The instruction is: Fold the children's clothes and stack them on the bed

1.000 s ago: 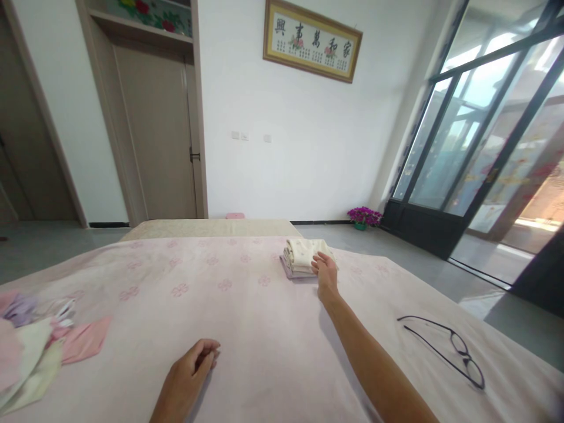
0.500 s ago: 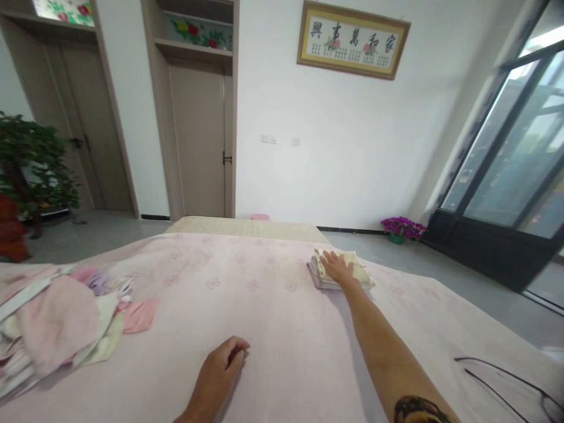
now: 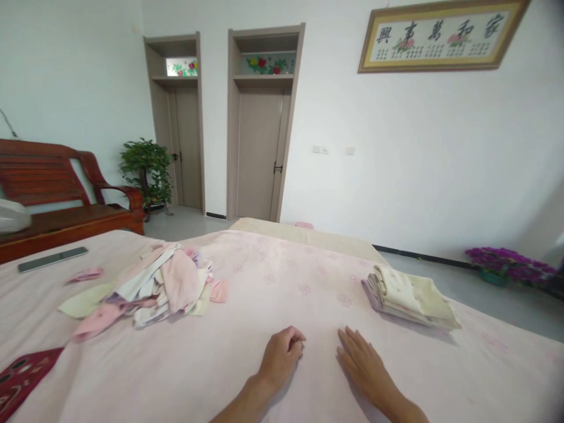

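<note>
My left hand [image 3: 282, 357] rests on the pink flowered sheet [image 3: 282, 299] with its fingers curled in, and nothing shows in it. Beside it, my right hand [image 3: 362, 359] lies palm down, fingers stretched out, holding nothing. A stack of folded cloths [image 3: 412, 296], cream on top with a mauve layer at the bottom, sits beyond my right hand and to its right, apart from it. Farther off to the left is a loose heap of pink, white and pale yellow cloth pieces [image 3: 180, 279], which neither hand touches.
On the left of the bed lie a dark flat device [image 3: 53, 259], a small pink cloth [image 3: 87, 274] and a dark red item [image 3: 27, 379]. A wooden bench [image 3: 48, 188], a leafy plant [image 3: 147, 167] and purple flowers [image 3: 506, 264] stand beyond the bed.
My right hand has let go of the top of the folded stack and come back toward me onto the sheet. The view has turned left; my left hand stays curled.
</note>
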`<act>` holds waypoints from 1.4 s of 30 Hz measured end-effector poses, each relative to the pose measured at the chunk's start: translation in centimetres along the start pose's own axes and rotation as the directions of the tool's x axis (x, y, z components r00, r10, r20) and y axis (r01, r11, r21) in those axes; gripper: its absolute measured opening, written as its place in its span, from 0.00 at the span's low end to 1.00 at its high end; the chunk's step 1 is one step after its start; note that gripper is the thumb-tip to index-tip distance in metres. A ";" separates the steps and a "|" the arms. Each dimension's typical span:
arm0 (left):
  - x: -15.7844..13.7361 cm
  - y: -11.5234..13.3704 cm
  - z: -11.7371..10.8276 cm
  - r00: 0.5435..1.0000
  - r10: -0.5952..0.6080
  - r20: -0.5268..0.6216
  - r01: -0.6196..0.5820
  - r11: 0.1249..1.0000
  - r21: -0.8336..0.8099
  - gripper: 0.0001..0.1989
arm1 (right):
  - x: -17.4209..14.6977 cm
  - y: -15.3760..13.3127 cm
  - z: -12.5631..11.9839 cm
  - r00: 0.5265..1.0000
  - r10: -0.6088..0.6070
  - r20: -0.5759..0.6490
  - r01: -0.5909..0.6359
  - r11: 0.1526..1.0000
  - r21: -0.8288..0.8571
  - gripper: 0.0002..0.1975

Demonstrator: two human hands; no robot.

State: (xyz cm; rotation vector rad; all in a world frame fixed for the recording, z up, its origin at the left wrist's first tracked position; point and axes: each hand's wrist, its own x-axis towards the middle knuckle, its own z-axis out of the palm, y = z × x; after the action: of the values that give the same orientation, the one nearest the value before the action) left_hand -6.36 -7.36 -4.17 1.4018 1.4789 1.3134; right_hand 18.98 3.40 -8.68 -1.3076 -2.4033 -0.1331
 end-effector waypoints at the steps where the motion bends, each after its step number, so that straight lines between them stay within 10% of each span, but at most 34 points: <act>1: 0.0 0.0 0.0 1.000 -0.010 -0.008 0.010 0.999 -0.042 0.10 | -1.0 -0.8 0.3 1.000 -0.010 0.002 0.010 1.000 -0.022 0.27; 7: 0.1 0.0 -0.6 0.988 -0.077 -0.137 0.041 0.967 -0.252 0.11 | -1.8 -3.0 -1.2 1.000 0.029 -0.007 -0.029 0.999 -0.040 0.28; 12: 0.5 -0.8 -4.7 0.932 0.090 -0.352 -0.108 0.994 -0.033 0.13 | -1.3 -3.3 -1.8 0.999 0.048 0.017 -0.047 0.998 -0.030 0.28; 16: 1.1 -1.4 -12.0 0.799 0.304 -0.519 -0.078 0.908 0.411 0.17 | -1.3 -3.3 -1.7 0.998 0.062 0.014 -0.062 0.998 -0.006 0.28; 24: -0.2 0.1 -29.8 0.497 0.392 -0.774 0.290 0.766 0.574 0.18 | -1.1 -2.8 -1.4 0.999 0.051 0.015 -0.051 0.999 -0.015 0.30; 28: -1.0 0.1 -35.0 0.466 0.286 -0.837 0.512 0.685 0.519 0.19 | -1.1 -3.1 -1.6 0.998 0.068 0.009 -0.068 0.998 -0.010 0.29; 35: -1.5 -1.2 -39.0 0.428 0.008 -0.904 0.669 0.669 0.323 0.24 | -1.2 -3.4 -1.9 0.996 0.089 0.021 -0.089 0.996 -0.001 0.28; 42: -0.7 1.2 -38.0 0.426 0.138 -0.894 0.589 0.708 0.390 0.21 | -1.1 -3.5 -2.1 0.995 0.099 0.029 -0.099 0.995 -0.012 0.27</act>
State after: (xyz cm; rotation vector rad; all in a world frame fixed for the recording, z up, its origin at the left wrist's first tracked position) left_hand -42.03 -15.77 5.99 0.6713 3.0366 1.4364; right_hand 17.25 0.03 -6.83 -1.4401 -2.3594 -0.0984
